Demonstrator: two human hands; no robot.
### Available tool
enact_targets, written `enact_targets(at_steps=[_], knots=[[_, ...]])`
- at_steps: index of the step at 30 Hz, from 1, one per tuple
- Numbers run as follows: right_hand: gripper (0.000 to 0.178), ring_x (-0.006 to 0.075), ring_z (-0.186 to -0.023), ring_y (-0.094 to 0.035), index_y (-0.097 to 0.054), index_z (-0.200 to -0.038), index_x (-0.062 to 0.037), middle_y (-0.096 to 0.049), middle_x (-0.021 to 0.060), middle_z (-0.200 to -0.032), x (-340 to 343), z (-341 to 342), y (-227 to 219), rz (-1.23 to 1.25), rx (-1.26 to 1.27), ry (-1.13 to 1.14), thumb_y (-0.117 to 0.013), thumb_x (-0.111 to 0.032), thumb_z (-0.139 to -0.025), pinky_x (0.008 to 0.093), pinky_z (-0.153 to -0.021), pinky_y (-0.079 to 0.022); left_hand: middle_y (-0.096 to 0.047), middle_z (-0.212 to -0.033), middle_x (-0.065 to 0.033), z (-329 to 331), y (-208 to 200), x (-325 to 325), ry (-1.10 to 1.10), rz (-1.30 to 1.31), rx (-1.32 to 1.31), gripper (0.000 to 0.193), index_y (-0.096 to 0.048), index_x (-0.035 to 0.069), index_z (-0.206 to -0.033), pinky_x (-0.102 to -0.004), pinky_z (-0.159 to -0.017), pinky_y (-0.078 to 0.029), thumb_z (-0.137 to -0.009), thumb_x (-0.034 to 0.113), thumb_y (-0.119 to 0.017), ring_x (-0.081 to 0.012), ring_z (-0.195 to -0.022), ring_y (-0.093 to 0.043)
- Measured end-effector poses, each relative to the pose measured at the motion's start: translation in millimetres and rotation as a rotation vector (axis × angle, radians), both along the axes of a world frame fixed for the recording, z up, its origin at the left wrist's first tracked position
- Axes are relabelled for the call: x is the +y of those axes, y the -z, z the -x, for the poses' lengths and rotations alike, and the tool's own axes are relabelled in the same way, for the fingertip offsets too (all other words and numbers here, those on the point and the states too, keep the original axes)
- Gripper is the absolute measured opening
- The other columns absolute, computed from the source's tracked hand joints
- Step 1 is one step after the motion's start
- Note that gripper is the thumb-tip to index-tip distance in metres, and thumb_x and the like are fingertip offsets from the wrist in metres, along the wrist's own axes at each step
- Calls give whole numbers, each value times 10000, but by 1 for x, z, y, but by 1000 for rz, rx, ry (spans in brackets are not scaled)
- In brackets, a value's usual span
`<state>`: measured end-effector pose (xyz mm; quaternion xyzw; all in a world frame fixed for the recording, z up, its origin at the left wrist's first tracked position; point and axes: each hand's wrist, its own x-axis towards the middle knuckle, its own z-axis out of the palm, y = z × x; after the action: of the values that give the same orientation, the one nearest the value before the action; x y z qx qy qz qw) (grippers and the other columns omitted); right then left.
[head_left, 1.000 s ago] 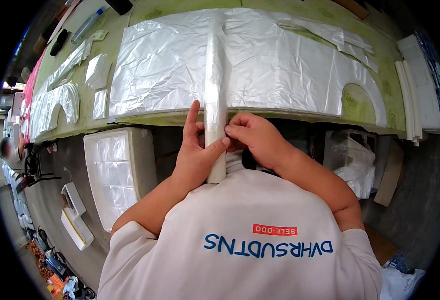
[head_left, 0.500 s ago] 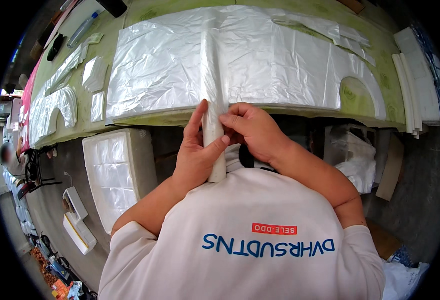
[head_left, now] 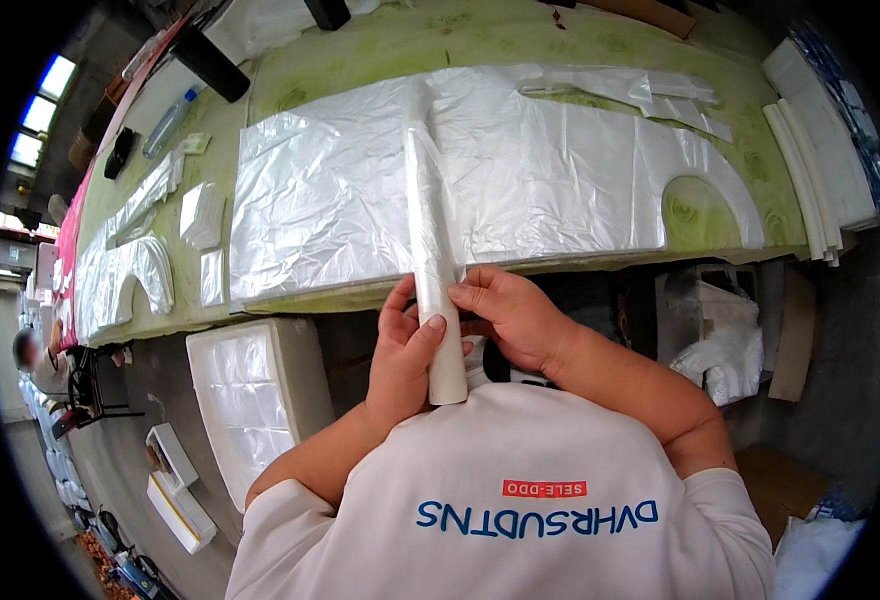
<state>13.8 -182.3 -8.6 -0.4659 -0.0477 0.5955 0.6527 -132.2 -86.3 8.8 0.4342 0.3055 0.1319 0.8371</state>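
Note:
A tube-like roll (head_left: 445,355) wound with clear plastic film juts over the near table edge toward my chest. My left hand (head_left: 405,345) is closed round its left side, with the thumb across the top. From the right, my right hand (head_left: 518,315) pinches at the roll's side with thumb and forefinger; its other fingertips are hidden. Beyond the hands, the roll lies along a wide, wrinkled sheet of clear plastic film (head_left: 330,200) spread over the table. At the right of that sheet is a piece of film with a curved cutout (head_left: 715,180).
The table wears a green patterned cover (head_left: 380,45). On its left lie more cut film pieces (head_left: 130,275), a plastic bottle (head_left: 168,125) and a black cylinder (head_left: 210,65). White tubes (head_left: 805,180) lie at the right end. A foam box (head_left: 250,400) stands below; a person sits far left.
The view has shifted, so the table and hands appear lower. My left forefinger, stretched along the roll before, is now bent round it. Both hands stay at the roll.

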Motion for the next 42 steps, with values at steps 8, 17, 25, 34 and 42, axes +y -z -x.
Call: enact_targets(at_steps=[8, 17, 25, 34, 42], knots=[[386, 169, -930, -617, -482, -1228, 38, -629, 128, -1054, -13, -9, -12, -12, -104, 188, -686, -102, -932, 314, -794, -517, -498, -1337, -127, -12, 7, -4, 75, -335, 63, 606, -309, 54, -1485, -308, -952, -485, -990, 135, -649, -177, -1160, -538], [287, 278, -872, -721, -484, -1189, -9, -643, 174, -1046, -50, -65, -20, -37, -117, 111, -603, -64, -933, 369, -778, -605, -349, -1549, -180, -115, -34, 144, -7, -857, -79, 939, -199, 145, -1613, -370, -1002, -482, -850, -4, -725, -308, -1393, -414], [298, 175, -849, -689, -535, -1123, -41, -658, 102, -1009, -113, -72, -36, -48, -107, -21, -665, -48, -855, 299, -774, -556, -276, -1642, -165, -143, -74, 195, 584, -856, -86, 1124, -160, 206, -1638, -479, -1164, -359, -774, 190, -878, -344, -1471, -325], [318, 99, -939, -580, -532, -1103, -80, -591, 10, -1015, -144, -56, -18, -68, -45, -45, -684, -48, -826, 274, -872, -493, -668, -1289, -111, -146, -89, 190, 769, -692, 206, 392, -669, 30, -1232, -378, -1080, -434, -935, 279, -721, -229, -1185, -588], [312, 106, -1035, -557, -520, -1077, -97, -572, 35, -1157, -139, -51, -8, -77, -333, 26, -689, 11, -838, 291, -938, -471, -561, -1376, -70, -167, -55, 172, 42, -474, 149, 258, -587, 84, -1211, -414, -1000, -494, -1030, 267, -583, -222, -1194, -579]])
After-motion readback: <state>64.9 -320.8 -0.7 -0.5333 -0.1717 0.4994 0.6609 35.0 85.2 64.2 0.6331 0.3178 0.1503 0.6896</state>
